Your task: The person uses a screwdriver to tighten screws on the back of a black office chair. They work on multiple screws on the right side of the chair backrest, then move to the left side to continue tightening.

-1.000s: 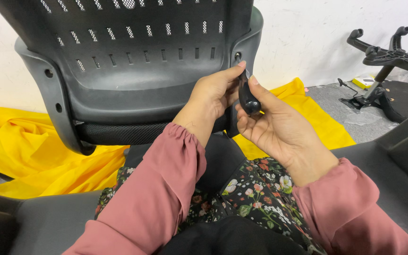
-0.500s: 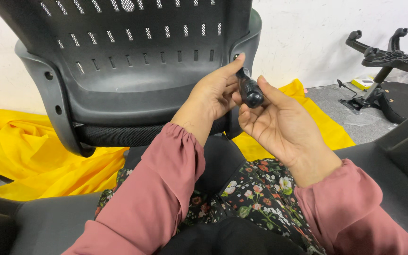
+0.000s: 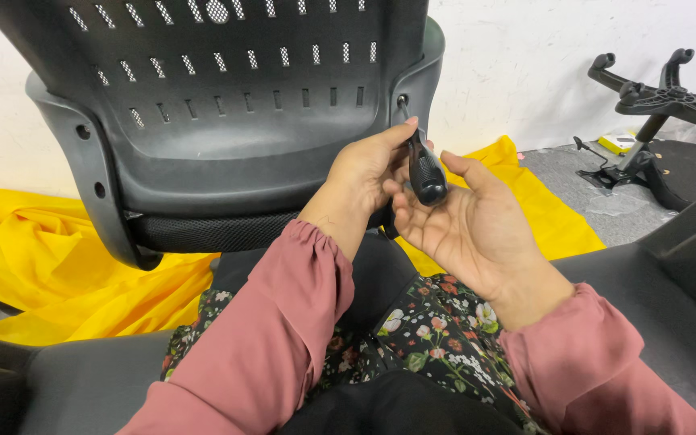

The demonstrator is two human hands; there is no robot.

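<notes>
Both hands meet at the middle of the view around a black screwdriver [image 3: 427, 171]. The left hand [image 3: 368, 171] wraps its fingers about the tool's upper handle, thumb pointing toward 1 o'clock. The right hand [image 3: 465, 221] lies palm-up just beneath, fingers loosely spread, the ribbed handle end resting against its fingertips. The screwdriver's shaft runs toward 11 o'clock into a hole on the right edge of the grey chair back [image 3: 227, 129]. A yellow cloth [image 3: 58, 266] spreads on the floor behind. At 2 o'clock, well apart, lies a black chair base [image 3: 654, 89].
</notes>
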